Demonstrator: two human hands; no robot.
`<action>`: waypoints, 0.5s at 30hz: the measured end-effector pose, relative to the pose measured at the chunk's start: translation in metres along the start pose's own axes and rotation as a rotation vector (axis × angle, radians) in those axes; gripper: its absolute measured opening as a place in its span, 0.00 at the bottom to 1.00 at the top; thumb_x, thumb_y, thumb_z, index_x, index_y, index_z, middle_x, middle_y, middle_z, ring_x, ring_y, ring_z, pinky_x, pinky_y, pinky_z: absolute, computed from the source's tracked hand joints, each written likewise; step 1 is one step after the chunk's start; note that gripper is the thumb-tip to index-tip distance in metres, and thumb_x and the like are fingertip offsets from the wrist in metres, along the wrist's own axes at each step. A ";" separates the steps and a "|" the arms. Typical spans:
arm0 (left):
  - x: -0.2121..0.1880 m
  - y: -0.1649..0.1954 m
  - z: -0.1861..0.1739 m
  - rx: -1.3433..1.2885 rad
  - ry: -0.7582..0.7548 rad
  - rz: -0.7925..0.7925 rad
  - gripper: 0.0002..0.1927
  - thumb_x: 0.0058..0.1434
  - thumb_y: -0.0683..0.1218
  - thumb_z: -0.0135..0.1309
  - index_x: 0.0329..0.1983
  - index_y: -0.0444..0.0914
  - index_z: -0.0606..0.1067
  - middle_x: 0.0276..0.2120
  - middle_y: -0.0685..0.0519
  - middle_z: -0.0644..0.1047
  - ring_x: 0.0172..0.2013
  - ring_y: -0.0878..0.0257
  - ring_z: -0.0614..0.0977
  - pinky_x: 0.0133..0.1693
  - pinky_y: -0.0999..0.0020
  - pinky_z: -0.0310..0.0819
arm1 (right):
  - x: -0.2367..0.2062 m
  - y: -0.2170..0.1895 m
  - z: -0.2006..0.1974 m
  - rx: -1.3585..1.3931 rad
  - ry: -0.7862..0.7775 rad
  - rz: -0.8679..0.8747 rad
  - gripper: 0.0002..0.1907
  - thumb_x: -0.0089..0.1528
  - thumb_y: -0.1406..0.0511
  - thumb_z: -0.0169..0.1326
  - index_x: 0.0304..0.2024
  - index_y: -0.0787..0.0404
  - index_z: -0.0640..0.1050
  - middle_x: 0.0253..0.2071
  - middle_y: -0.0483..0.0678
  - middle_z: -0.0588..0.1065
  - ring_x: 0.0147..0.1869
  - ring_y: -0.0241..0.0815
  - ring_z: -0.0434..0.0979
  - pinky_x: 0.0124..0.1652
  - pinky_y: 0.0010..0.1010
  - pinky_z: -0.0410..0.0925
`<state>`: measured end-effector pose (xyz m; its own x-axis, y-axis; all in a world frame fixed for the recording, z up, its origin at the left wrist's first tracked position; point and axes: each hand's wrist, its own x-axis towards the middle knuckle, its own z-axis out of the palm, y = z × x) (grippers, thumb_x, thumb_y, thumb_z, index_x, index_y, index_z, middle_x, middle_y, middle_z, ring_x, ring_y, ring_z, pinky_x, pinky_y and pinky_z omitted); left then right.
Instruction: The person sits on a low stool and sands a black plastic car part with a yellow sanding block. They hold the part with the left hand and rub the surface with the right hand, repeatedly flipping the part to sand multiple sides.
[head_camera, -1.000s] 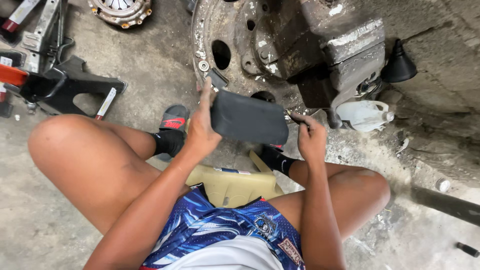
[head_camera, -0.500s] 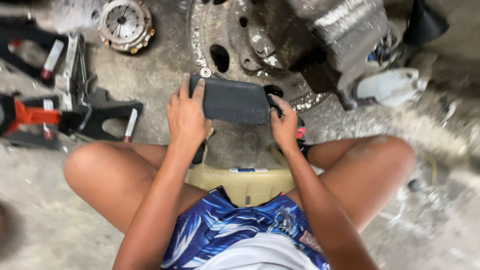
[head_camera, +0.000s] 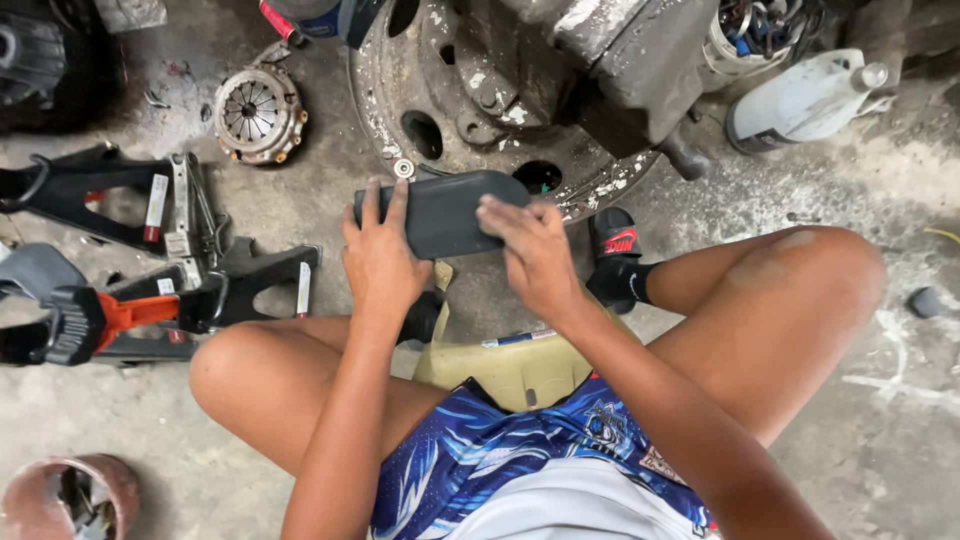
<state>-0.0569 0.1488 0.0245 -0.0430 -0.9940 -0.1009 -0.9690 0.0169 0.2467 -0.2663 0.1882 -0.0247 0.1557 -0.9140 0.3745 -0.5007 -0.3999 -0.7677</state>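
Both hands hold a dark grey plastic cover (head_camera: 440, 212) just in front of the rusty wheel drum (head_camera: 480, 90). The left hand (head_camera: 380, 258) grips its left end, fingers curled over the top edge. The right hand (head_camera: 535, 252) presses flat on its right part, fingers spread. A white plastic bottle (head_camera: 800, 100) lies right of the drum; a round clutch plate (head_camera: 258, 115) lies left of it.

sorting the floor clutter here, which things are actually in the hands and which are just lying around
In hand:
- dark curved panel, held by the left hand and pressed by the right hand

Lying about:
- clutch disc
- jack stands
- white plastic bottle
- rusty steel wheel
- rusty pot
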 end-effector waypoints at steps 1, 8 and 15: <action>0.001 0.001 0.001 -0.009 -0.002 -0.013 0.52 0.36 0.40 0.69 0.70 0.46 0.67 0.70 0.44 0.62 0.64 0.31 0.63 0.55 0.41 0.70 | -0.001 0.008 0.003 -0.018 0.051 0.041 0.27 0.60 0.80 0.48 0.61 0.60 0.76 0.64 0.53 0.75 0.62 0.49 0.75 0.60 0.39 0.63; 0.006 0.003 0.004 -0.014 -0.003 0.009 0.51 0.37 0.39 0.68 0.70 0.45 0.67 0.69 0.43 0.63 0.63 0.32 0.65 0.58 0.46 0.69 | 0.000 0.048 0.019 0.345 0.141 0.508 0.29 0.66 0.78 0.45 0.71 0.59 0.68 0.68 0.59 0.71 0.72 0.57 0.72 0.64 0.36 0.63; 0.022 -0.005 0.000 -0.034 -0.011 -0.007 0.47 0.43 0.41 0.67 0.70 0.44 0.68 0.68 0.41 0.65 0.61 0.34 0.68 0.59 0.48 0.67 | -0.008 0.005 0.014 0.222 0.203 0.217 0.37 0.60 0.80 0.44 0.72 0.59 0.64 0.71 0.60 0.66 0.76 0.57 0.67 0.71 0.37 0.60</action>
<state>-0.0525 0.1273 0.0211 -0.0387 -0.9928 -0.1133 -0.9605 0.0057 0.2783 -0.2579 0.1930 -0.0386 -0.1167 -0.9560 0.2692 -0.3032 -0.2238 -0.9263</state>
